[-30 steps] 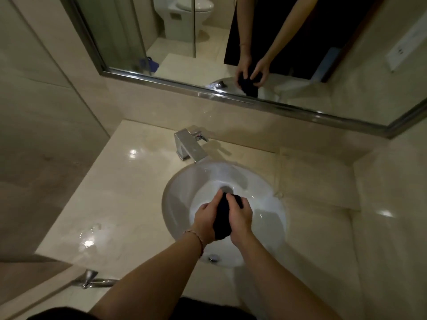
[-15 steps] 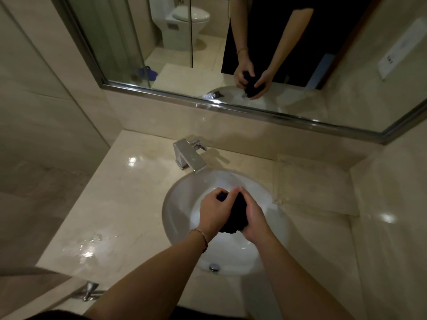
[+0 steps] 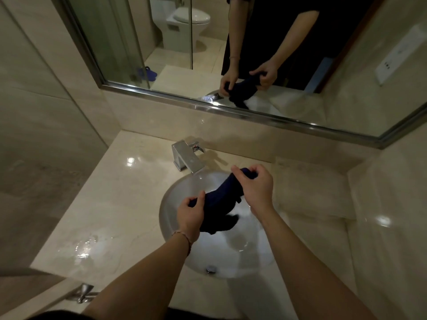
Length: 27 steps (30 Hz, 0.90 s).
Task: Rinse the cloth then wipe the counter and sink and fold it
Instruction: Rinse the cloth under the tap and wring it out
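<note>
I had both hands over the sink (image 3: 175,229), each clenched on the dark cloth (image 3: 221,199). My left hand (image 3: 190,215) gripped the near-left end, fingers curled around it just above the bowl's left side. My right hand (image 3: 255,187) pinched the far end, up close to the tap (image 3: 187,158), thumb and fingers wrapped over the bunched fabric. Between the two grips the cloth ran as a thick roll, slanting from near-left to far-right, and a loose flap hung below it toward the middle of the bowl. I could not tell whether that flap touched the basin. The cloth sat wholly over the sink, clear of the counter (image 3: 115,204). A wet patch (image 3: 85,248) shone on the counter to the left, well apart from my hands. The mirror (image 3: 323,77) on the far wall showed the same two-handed hold.
</note>
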{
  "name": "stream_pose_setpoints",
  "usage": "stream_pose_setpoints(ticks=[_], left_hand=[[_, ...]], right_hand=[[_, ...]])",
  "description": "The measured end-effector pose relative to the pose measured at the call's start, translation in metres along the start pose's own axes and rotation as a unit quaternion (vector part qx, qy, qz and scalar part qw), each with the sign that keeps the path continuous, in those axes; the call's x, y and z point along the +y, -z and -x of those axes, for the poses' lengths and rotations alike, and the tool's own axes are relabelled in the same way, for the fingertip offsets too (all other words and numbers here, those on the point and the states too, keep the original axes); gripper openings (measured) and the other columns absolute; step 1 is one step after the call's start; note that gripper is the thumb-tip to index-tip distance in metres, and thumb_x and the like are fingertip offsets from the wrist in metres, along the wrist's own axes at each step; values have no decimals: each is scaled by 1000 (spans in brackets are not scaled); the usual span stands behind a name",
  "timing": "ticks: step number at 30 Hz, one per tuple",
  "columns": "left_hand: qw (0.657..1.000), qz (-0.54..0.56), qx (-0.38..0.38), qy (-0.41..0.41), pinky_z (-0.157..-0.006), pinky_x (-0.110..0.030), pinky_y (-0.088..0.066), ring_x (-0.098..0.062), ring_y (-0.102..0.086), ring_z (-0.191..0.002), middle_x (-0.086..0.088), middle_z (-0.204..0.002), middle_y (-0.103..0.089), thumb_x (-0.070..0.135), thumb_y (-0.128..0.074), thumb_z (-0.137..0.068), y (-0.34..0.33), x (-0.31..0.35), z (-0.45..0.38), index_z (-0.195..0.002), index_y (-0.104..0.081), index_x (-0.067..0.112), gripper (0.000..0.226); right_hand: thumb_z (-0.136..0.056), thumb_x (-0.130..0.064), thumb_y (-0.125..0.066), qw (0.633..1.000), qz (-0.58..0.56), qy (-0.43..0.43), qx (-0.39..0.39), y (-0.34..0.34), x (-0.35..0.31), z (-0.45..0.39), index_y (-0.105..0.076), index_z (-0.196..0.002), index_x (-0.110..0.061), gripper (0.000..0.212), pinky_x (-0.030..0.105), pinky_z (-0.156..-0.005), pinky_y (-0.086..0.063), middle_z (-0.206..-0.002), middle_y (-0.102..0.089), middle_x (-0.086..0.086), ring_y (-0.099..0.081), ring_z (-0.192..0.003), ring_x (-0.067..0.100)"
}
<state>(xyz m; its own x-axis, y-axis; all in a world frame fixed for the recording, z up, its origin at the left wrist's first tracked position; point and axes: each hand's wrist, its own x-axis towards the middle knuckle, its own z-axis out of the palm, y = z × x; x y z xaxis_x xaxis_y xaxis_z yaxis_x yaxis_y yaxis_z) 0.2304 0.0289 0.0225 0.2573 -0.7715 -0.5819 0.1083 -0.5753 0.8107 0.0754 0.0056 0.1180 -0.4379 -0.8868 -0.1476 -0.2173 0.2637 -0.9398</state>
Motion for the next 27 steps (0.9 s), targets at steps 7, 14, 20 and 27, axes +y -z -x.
stream_pose_setpoints(ticks=[7,14,20,27], left_hand=[[988,-46,-140,-35,-93,-40,-54,-21,-73,-95,-3,-98,-77,80,-24,-95,1,22,8,-100,-77,25,76],[967,77,-183,-162,-93,-37,-56,-13,-71,-97,2,-104,-76,41,-43,-104,-6,83,22,-118,-61,21,30],[944,61,-291,-147,-101,-29,-49,-8,-65,-119,16,-124,-70,61,-22,-106,-14,95,24,-132,-54,45,44],[968,-22,-236,-79,-104,-46,-50,-22,-70,-107,-4,-115,-73,92,-21,-84,-29,75,24,-115,-69,39,79]], right_hand=[[-85,-37,-79,994,-91,57,-24,-10,-77,3,-52,-70,-16,37,33,-63,-48,-66,-52,1,-52,-63,15],[-87,-31,-78,955,-282,-25,-86,-14,-135,6,-59,-83,-11,28,40,-71,-55,-75,-63,9,-64,-73,26],[-79,-40,-84,937,-336,-83,-48,6,-144,-13,-64,-84,-14,34,53,-92,-55,-79,-64,7,-65,-84,28],[-80,-46,-82,945,-303,-127,9,32,-104,-17,-60,-87,-11,42,50,-86,-58,-84,-65,10,-67,-84,30]])
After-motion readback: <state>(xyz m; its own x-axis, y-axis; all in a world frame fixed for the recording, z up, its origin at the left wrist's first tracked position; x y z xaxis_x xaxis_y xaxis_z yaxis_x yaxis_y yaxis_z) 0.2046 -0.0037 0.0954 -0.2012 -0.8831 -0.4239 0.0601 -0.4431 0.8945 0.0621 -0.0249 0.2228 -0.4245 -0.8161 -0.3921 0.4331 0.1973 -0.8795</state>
